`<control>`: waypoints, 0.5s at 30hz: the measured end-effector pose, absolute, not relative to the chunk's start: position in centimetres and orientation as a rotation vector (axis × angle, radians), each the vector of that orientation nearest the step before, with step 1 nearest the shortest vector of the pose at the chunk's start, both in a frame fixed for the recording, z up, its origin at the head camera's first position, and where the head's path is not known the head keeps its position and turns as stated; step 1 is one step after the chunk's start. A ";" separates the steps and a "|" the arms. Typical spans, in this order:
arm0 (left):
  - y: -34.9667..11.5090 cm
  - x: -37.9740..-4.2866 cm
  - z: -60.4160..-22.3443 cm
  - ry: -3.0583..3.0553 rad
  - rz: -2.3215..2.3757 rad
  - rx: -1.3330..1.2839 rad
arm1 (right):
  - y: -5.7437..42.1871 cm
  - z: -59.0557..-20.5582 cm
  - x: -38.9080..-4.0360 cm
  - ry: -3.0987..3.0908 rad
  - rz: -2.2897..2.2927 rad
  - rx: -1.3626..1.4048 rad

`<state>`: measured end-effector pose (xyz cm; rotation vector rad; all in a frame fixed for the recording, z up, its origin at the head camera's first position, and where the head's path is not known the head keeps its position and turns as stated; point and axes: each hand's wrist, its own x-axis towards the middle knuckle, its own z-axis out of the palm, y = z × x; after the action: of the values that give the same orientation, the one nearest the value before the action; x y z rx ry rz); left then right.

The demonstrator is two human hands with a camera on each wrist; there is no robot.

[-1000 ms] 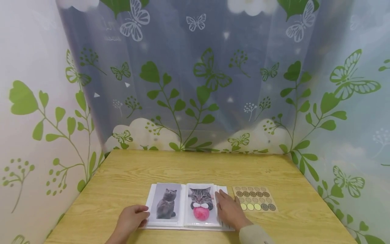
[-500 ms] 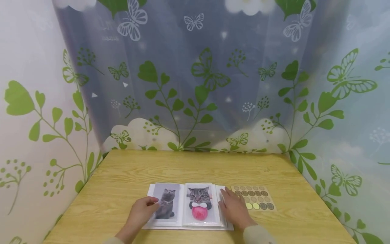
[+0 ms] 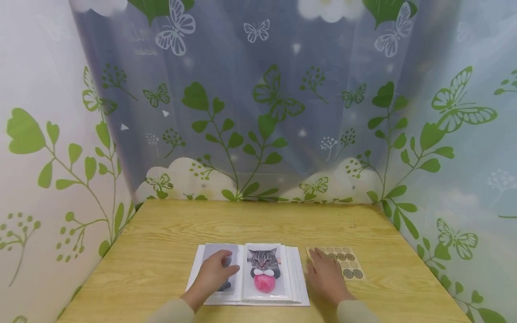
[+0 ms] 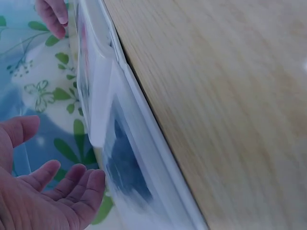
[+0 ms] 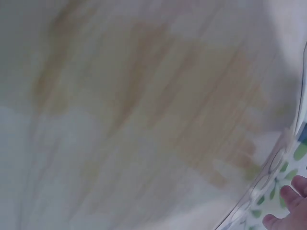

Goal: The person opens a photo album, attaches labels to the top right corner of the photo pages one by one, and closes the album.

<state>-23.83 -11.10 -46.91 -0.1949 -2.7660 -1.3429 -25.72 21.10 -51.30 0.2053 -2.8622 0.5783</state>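
A white photo album [image 3: 302, 287] lies open on the wooden table. Its right page shows a tabby cat picture with a pink ball [image 3: 264, 283]; a grey cat picture [image 3: 212, 250] fills the left page, partly hidden by my left hand [image 3: 210, 279]. That hand hovers over the page with loosely bent fingers, holding nothing, as the left wrist view confirms with the hand [image 4: 57, 199] beside the album [image 4: 103, 86]. My right hand [image 3: 328, 277] is over the left part of a tan sheet of round stickers [image 3: 357, 261], fingers relaxed, hiding some yellow and brown circles.
The wooden table [image 3: 258, 220] reaches back to a patterned curtain [image 3: 258, 148] with leaves and butterflies. Similar curtains hang at the left and right sides. In the right wrist view, the sheet's edge [image 5: 261, 184] lies near the fingers.
My left hand has left the album's left edge and moved right, over the grey cat picture. My right hand has moved right, off the album's right edge onto the sticker sheet.
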 end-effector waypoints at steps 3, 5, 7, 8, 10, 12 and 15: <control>-10.2 -24.2 -46.8 -2.779 -1.314 -0.239 | 22.5 -51.3 -25.8 -2.854 0.564 0.176; -9.5 -24.4 -46.8 -2.783 -1.292 -0.257 | 23.5 -51.2 -25.9 -2.859 0.560 0.153; -8.9 -24.5 -46.7 -2.781 -1.280 -0.277 | 24.4 -51.1 -25.9 -2.869 0.542 0.134; -8.5 -24.6 -46.7 -2.776 -1.276 -0.290 | 24.9 -51.1 -25.9 -2.872 0.538 0.125; -7.8 -24.7 -46.7 -2.765 -1.270 -0.320 | 25.8 -51.0 -25.8 -2.885 0.547 0.108; -7.0 -24.9 -46.8 -2.755 -1.261 -0.360 | 26.6 -51.0 -25.7 -2.903 0.539 0.091; -5.6 -25.1 -46.9 -2.746 -1.249 -0.405 | 27.7 -51.1 -25.6 -2.932 0.517 0.065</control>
<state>-25.13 -5.60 -46.94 -0.4048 -2.7456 -1.2488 -25.58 27.68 -51.12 0.0651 -2.9318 0.5171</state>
